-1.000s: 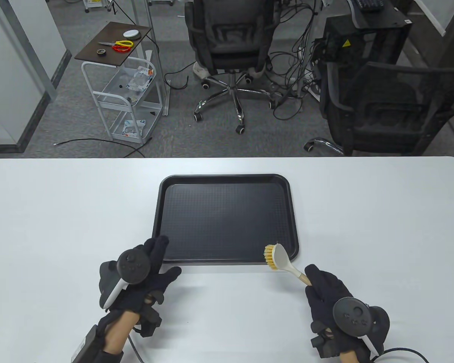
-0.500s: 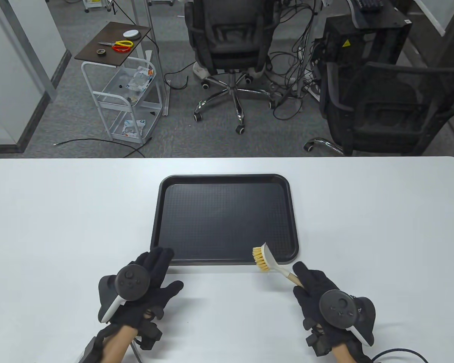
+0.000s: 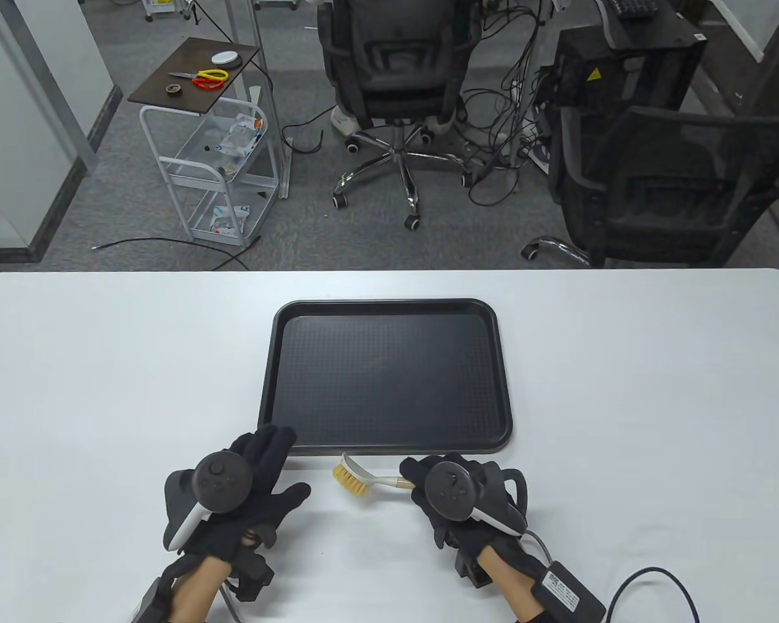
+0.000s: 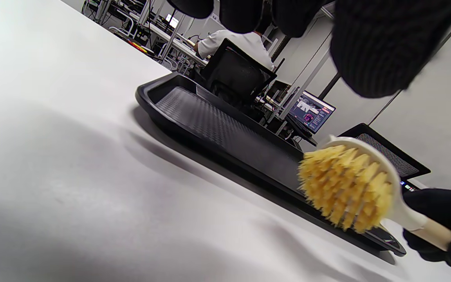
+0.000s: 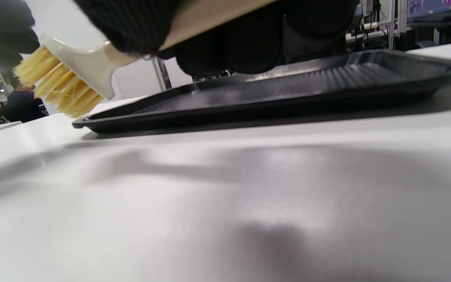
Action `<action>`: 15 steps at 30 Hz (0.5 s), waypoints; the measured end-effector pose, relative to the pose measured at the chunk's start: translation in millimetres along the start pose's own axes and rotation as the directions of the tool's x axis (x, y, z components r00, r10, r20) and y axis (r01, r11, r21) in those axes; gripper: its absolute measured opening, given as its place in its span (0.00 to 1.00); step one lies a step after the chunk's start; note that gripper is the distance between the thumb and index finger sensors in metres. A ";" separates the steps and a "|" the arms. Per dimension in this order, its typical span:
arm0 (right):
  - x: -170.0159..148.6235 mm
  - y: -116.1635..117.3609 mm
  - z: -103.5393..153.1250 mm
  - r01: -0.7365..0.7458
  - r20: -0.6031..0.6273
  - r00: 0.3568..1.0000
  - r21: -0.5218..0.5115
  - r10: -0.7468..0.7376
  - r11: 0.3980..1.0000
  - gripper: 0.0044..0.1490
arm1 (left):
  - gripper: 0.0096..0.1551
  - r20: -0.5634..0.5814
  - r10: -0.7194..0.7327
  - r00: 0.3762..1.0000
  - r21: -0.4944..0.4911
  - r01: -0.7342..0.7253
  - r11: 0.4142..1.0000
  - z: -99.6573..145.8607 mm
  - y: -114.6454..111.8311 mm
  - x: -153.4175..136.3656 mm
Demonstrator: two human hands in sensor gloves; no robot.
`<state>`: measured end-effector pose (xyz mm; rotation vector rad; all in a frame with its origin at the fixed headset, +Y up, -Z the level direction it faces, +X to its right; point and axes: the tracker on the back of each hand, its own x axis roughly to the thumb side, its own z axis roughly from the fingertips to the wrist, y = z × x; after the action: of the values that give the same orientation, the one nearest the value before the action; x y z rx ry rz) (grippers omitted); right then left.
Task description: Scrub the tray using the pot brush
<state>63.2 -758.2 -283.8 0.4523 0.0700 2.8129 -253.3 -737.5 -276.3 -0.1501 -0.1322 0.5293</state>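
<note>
A black textured tray (image 3: 389, 311) lies flat in the middle of the white table. My right hand (image 3: 454, 500) grips the wooden handle of a pot brush (image 3: 357, 479) with a white head and yellow bristles. The brush is held low over the table just in front of the tray's near edge, head pointing left. It shows in the left wrist view (image 4: 350, 184) and the right wrist view (image 5: 69, 82). My left hand (image 3: 247, 487) is open and empty, its fingertips by the tray's near left corner (image 3: 279, 444).
The tray (image 4: 217, 125) has a raised rim. The white table (image 3: 104, 389) spreads bare on both sides of it. Office chairs, a small cart and cables stand on the floor beyond the far edge. A cable trails from my right wrist (image 3: 649, 577).
My right hand has swung left along the tray's near edge, carrying the brush from the near right corner to in front of the tray's middle. My left hand has barely moved.
</note>
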 end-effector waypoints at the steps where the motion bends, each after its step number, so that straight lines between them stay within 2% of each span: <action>1: 1.2 4.4 -3.2 -0.003 -0.003 1.000 0.017 0.003 1.000 0.31 | 0.52 0.000 -0.002 1.000 -0.001 0.002 1.000 0.0 0.0 0.2; 7: 1.8 21.8 -11.8 -0.057 -0.014 0.998 0.038 0.058 0.998 0.31 | 0.52 0.018 -0.006 1.000 -0.026 0.007 1.000 0.1 -0.4 0.8; 15: 1.4 30.8 -13.1 -0.172 -0.025 0.985 0.046 0.173 0.984 0.31 | 0.52 0.022 -0.009 1.000 -0.020 0.009 1.000 0.3 -0.7 0.8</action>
<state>49.3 -787.2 -293.0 0.4476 0.1039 2.9937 -252.4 -737.7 -275.7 -0.1630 -0.1594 0.5212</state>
